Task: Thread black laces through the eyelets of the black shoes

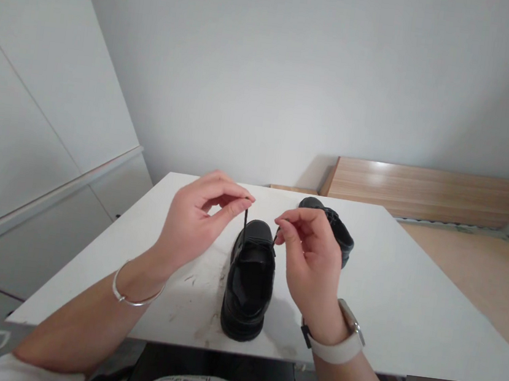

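Broadly, a pale wall point(304, 91) filled the upper part of the frame, with a white worktop point(407, 308) spread across the centre and lower middle and a wooden headboard point(430, 193) at the right. Near the centre bottom of the worktop a black shoe point(250, 279) stood upright, its toe toward the top of the frame, while a second black shoe point(344, 242) sat right of centre, partly hidden behind the right hand point(312, 265). That hand and the left hand point(197, 220) were raised on either side of the nearer shoe's toe, neither seeming to steady its body. Smallest of all, the left lace end point(245, 219) rose straight and the right lace end point(275, 235) slanted up, each pinched between thumb and fingers. With so thin a cord held only at the fingertips, either end might have slipped free; an uneven tug could have left one side short, and a hard pull could have dragged or tipped the unheld shoe.
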Demonstrator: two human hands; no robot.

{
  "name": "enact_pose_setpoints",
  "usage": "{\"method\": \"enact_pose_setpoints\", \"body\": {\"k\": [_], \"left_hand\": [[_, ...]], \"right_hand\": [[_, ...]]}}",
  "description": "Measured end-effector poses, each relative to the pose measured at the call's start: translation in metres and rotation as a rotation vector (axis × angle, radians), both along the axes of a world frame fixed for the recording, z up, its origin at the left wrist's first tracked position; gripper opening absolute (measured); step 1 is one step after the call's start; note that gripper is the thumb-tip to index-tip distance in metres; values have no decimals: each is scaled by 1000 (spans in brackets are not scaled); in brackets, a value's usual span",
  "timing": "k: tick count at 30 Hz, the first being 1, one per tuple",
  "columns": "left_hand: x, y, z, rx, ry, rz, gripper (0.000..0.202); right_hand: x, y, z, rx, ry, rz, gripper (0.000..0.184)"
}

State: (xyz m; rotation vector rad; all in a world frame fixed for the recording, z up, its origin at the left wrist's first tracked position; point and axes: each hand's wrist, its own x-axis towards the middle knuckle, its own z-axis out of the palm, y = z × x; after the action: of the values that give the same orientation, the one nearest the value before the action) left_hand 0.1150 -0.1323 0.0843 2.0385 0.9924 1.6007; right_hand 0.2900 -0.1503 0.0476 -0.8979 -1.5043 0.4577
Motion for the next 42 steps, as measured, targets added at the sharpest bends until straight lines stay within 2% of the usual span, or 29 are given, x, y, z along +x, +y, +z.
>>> {"method": "enact_pose_setpoints", "body": {"k": [2,4,7,9,11,13,15,18,23,27,29,31,33,35,36,38,42], "left_hand": [[4,-1,-1,-92,-57,-50,11],[9,-1,-8,-168,-80,-118,14],[17,-2,-18,-263,-120,-224,18],[21,-3,-21,-352,-173,-339,21],[22,-3,-21,-404,-208,-449,22],[20,-2,-21,-413,-195,-495,23],[17,-1,-21,-407,-158,-468,22],[11,1,-22,-378,-108,-402,18],[8,2,-20,-363,-65,-400,19],[-3,10,-23,-343,-50,-389,16],[-17,19,-32,-388,-99,-376,17],[-33,29,-46,-460,-262,-356,21],[-49,38,-61,-495,-445,-314,22],[-61,41,-73,-480,-502,-244,21],[-64,41,-77,-458,-451,-208,19],[-65,36,-82,-389,-215,-160,14],[-56,21,-84,-210,310,-173,17]], "right_hand": [[-4,-1,4,44,79,56,5],[-7,-2,6,93,50,83,6],[-11,-2,7,144,-24,36,7],[-12,-2,6,141,11,24,6],[-14,-2,4,95,103,103,3],[-15,-1,-1,15,211,224,2],[-14,1,-6,-62,289,302,7],[-9,5,-13,-143,289,345,19],[-2,12,-19,-208,263,318,8],[0,15,-21,-212,429,335,14],[6,17,-25,-252,513,353,17],[18,20,-33,-278,568,313,17],[33,23,-45,-267,596,247,14],[48,23,-60,-248,584,201,11],[54,23,-67,-241,559,181,10],[62,19,-78,-234,431,136,8],[63,7,-82,-196,-25,116,6]]}}
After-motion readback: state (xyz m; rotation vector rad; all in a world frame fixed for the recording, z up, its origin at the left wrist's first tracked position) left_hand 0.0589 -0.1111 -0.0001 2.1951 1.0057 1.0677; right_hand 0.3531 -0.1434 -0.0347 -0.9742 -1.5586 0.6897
